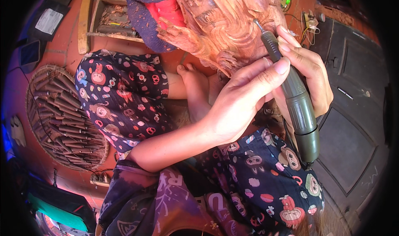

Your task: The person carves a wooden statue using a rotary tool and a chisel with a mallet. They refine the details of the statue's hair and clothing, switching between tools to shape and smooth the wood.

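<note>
Rotary tool (298, 105) sits at 3 o'clock of the view, dark green, slim bit (257, 23) pointing at 11 o'clock, tail toward 5. Both hands are on it. Left hand (241, 95) comes in from 8 o'clock, narrow, thumb laid against the upper body. Right hand (314, 70) wraps from the 2–3 o'clock side, fingertips curled along the ribbed neck (271, 44); most of its palm is behind the tool.

Wood carving (212, 22) is at 12–1 o'clock. Bit tip is right at its surface; can't tell if it touches.

Handling, my read: tool is rigid, moderately heavy, weight biased to the thick rear. Smooth barrel may slip, ribs should grip better. Take it at the neck for control, let the palm carry the barrel, keep fingers off the bit, which looks like the fragile part. Carving looks stiff and heavy; thin projecting edges at 9 o'clock could chip, so brace on the bulk.
</note>
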A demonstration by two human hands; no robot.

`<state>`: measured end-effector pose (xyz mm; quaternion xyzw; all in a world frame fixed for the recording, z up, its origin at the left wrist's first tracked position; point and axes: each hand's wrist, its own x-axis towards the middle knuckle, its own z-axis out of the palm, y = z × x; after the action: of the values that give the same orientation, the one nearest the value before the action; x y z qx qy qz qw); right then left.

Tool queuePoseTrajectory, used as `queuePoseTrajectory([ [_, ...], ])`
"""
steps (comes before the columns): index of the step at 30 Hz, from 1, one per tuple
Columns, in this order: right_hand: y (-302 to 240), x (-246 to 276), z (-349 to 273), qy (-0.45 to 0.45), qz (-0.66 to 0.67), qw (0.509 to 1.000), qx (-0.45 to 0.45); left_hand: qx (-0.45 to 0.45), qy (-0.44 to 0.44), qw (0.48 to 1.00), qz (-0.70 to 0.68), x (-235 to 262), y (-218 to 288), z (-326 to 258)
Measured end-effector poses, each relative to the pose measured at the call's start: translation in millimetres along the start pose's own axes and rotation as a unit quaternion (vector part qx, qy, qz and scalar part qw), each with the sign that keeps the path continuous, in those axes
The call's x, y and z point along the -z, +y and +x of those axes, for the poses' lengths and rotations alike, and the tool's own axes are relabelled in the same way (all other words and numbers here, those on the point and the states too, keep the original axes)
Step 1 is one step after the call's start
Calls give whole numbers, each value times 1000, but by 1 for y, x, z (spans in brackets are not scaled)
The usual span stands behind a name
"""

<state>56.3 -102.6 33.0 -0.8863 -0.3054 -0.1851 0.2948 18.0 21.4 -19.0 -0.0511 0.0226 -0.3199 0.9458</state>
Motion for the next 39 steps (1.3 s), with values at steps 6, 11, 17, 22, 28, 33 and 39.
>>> queuePoseTrajectory([
  [6,0,-2,1,-18,3,1000,10,-19,32,999,-9,-3,0,-1],
  [11,-1,-2,5,-21,-13,1000,10,-27,32,999,-8,-1,-2,2],
  [17,-1,-3,5,-23,-15,1000,4,-15,81,997,-7,-13,3,3],
  [22,1,-3,3,-21,0,1000,21,-31,52,998,1,-4,-2,0],
  [28,-3,-3,1,-30,-19,999,7,5,112,994,-16,-13,1,-3],
  [33,-4,-2,-5,-32,-24,999,6,12,124,992,-27,-14,0,-4],
  [39,-7,-4,-8,-28,-21,999,-3,16,123,992,-20,-11,-1,-8],
])
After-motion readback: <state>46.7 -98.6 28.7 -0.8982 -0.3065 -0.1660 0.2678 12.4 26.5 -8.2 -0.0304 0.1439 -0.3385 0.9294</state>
